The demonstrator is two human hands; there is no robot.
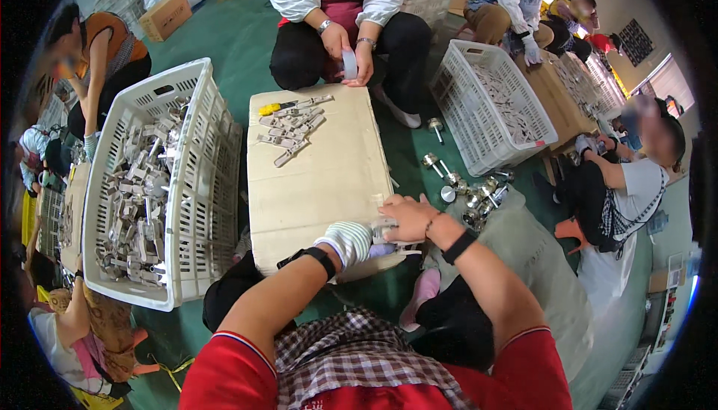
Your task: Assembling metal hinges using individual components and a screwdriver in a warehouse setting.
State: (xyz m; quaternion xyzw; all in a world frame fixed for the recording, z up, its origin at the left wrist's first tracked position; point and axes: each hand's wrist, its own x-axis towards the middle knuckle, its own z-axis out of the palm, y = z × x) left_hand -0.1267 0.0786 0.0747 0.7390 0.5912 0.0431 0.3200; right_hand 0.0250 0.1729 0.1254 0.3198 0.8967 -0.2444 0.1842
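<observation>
My left hand (348,242), in a striped glove, is closed near the front right corner of a cardboard-topped work surface (314,178). A small grey metal part (384,226) is between it and my bare right hand (411,217), whose fingers curl over the part from the right. My fingers hide much of the part, so its exact kind is unclear. At the far end of the cardboard lies a loose pile of slim grey metal fittings (294,130), beside a yellow-handled tool (269,109).
A white crate (174,223) full of metal fittings stands left. Another white crate (523,148) is at the far right. Shiny round metal pieces (473,197) lie near clear plastic sheeting (523,253). Across from me, a seated person holds a grey ring-shaped roll (349,65); others sit around.
</observation>
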